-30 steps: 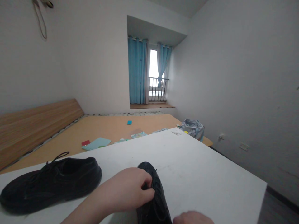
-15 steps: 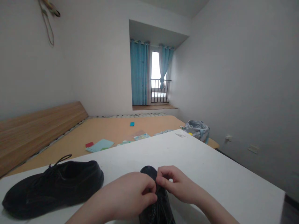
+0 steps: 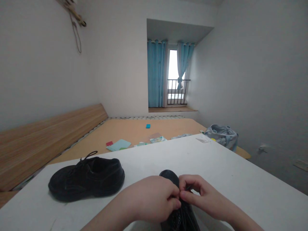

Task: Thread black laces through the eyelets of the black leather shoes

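Observation:
A black lace-up shoe rests on the white table directly in front of me, its near part cut off by the lower picture edge. My left hand reaches over it from the left, thumb and fingers pinched at the lacing. From the other side my right hand closes thumb and forefinger on a dark shoelace. The fingertips of both hands nearly meet, and they hide most of the lace. A second black shoe stands on the left, toe pointing left, a lace loop sticking up.
Beyond the table lies a tan bed surface with a wooden headboard. On it are a light blue sheet, a red card and a blue item. A grey-blue bag sits past the table's right edge.
My view has turned left, so everything sits farther right in the picture. The hands remain at the shoe's lacing, with the fingertips now closer together and a bit of dark lace showing.

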Motion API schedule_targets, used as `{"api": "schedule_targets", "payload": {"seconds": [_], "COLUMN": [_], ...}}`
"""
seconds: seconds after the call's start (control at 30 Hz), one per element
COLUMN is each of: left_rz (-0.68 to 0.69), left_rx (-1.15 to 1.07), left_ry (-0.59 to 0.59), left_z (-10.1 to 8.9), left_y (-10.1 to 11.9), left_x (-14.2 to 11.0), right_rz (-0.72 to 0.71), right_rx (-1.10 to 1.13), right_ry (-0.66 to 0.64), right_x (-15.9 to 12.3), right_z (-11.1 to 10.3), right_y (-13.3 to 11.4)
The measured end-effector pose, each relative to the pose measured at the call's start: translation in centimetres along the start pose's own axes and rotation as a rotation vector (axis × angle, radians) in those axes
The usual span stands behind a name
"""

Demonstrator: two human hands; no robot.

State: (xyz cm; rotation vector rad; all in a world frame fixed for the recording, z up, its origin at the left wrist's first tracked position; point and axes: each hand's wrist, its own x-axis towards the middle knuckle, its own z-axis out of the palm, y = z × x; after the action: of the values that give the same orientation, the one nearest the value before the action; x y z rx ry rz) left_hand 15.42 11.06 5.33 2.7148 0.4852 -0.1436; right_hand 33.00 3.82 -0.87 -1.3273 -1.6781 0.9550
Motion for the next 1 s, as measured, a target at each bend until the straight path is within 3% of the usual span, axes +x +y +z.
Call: {"api": "schedule_targets", "payload": {"seconds": [0.4,0.6,0.73,0.87,1.0], "left_rz": [-0.003,0.020,-0.047,-0.220,-0.491], "left_rx": [0.048,-0.034,-0.132,-0.161,0.211], "left_ry": [0.016,0.011,-0.044,0.130,0.334], "left_z": [0.2,0.1,-0.5,-0.5,-0.1], "left_y": [-0.1,-0.2,-0.5,-1.7,-3.4], "left_x": [0.0,0.2,0.0,0.4,0.8], "right_rz": [-0.053,-0.038,-0.009,0.004,0.004], "right_rx": [0.022,0.043,0.020,0.013,-0.001], "right_ry": [0.003,-0.009,-0.002,-0.005,-0.011], "right_x": [0.4,0.4,0.3,0.2,0.1], "right_z": [0.2,0.2,0.2,0.2,0.2], "right_y": [0.5,0.3,0.2,0.3,0.0]}}
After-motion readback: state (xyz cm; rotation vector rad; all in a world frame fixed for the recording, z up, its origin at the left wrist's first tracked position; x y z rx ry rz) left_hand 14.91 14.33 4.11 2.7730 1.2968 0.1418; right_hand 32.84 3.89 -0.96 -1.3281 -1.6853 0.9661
